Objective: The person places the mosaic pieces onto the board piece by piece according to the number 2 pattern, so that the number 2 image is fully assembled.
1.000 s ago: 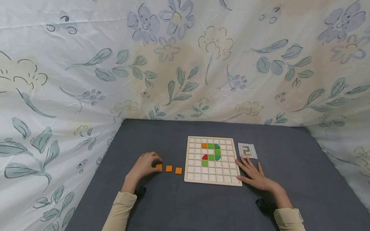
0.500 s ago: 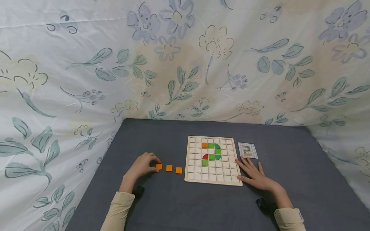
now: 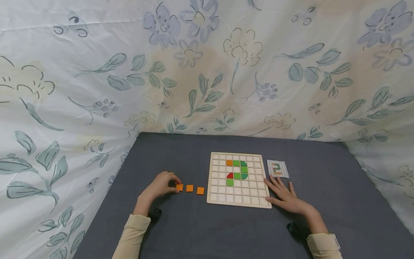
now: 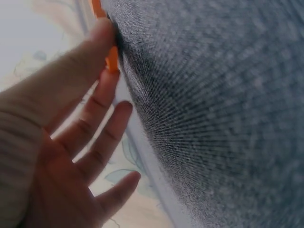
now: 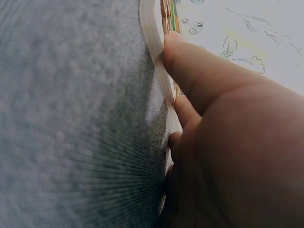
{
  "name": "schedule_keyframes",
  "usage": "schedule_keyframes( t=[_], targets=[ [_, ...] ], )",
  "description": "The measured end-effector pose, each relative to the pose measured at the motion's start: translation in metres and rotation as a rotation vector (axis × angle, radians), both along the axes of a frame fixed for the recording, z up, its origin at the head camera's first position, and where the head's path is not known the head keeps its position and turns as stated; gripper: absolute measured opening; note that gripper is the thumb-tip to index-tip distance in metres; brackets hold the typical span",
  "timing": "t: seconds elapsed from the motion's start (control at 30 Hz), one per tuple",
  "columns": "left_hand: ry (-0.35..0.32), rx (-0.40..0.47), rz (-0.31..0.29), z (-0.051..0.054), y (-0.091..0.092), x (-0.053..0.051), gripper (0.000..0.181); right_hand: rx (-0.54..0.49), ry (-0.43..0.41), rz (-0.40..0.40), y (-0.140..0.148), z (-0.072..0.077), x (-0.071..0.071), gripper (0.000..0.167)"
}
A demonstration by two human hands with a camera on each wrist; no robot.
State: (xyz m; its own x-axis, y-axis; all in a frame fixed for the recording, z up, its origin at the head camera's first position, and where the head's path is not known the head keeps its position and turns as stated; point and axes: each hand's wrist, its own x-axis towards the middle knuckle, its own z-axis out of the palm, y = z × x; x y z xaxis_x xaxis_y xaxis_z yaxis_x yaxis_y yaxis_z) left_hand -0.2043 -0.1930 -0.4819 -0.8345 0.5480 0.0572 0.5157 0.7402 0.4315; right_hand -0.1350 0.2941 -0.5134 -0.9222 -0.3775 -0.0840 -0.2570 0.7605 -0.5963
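My left hand point(image 3: 160, 185) pinches an orange square tile point(image 3: 179, 187) between thumb and index finger at the left end of a short row. In the left wrist view the orange tile point(image 4: 112, 59) shows between thumb and finger, while the other fingers point(image 4: 111, 137) stay spread. Two more orange tiles, a middle one point(image 3: 189, 188) and a right one point(image 3: 200, 191), lie on the cloth. On the wooden grid board point(image 3: 218, 198) sit several green, orange and red pieces. My right hand point(image 3: 286, 198) rests at the board's right edge, fingers extended and touching it.
A small pattern card point(image 3: 277, 169) with a coloured grid lies right of the board, just beyond my right fingertips. Dark grey cloth point(image 3: 194, 230) covers the table. A floral curtain point(image 3: 207, 72) hangs behind and at both sides.
My left thumb has drawn back slightly and now closes on the leftmost tile, which has shifted a little to the right. The right hand and the board pieces stay as they were.
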Motion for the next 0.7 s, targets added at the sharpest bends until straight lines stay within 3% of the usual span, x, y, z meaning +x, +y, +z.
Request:
schedule_keyframes(
  t=[0.4,0.7],
  targets=[
    [-0.003,0.028,-0.049,0.003,0.011,0.000,0.022,-0.003,-0.001,0.001,0.000,-0.001,-0.001,0.070],
    [0.010,0.009,-0.060,0.011,0.028,-0.002,0.022,-0.007,-0.003,0.003,0.000,0.000,-0.001,0.070]
  ],
)
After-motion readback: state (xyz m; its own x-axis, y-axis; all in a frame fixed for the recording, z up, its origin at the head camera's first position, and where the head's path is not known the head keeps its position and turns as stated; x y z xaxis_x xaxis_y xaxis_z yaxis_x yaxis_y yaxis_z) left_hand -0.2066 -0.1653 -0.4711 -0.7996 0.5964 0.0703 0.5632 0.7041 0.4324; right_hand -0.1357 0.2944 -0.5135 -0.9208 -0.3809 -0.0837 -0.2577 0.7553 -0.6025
